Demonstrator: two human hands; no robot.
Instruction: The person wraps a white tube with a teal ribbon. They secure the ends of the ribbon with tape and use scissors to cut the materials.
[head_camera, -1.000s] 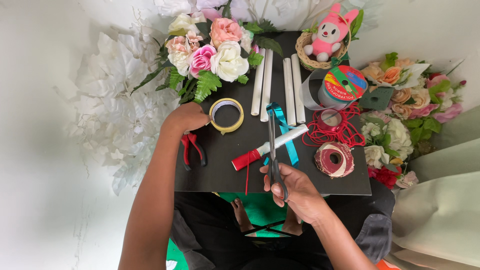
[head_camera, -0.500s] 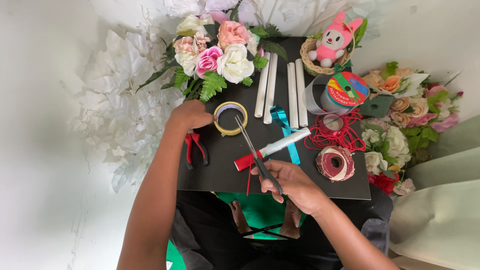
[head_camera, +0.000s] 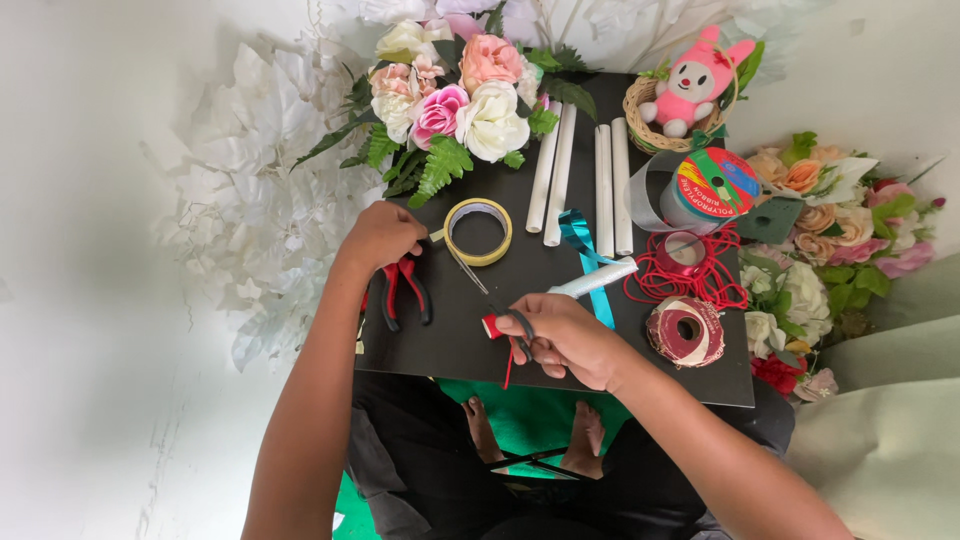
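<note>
Now I see my right hand (head_camera: 565, 340) gripping scissors (head_camera: 490, 295) mid-board, blades toward the yellow tape roll (head_camera: 478, 231), left hand (head_camera: 385, 235) curled beside it above red pliers (head_camera: 400, 290), round multicoloured-label ribbon spool (head_camera: 712, 187) far right.

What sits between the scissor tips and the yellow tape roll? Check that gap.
Nothing visible does. The scissors in the right hand point up-left, their tips right at the near rim of the tape roll. The left hand touches the roll's left side, and the red-handled pliers lie below that hand, off the line.
</note>
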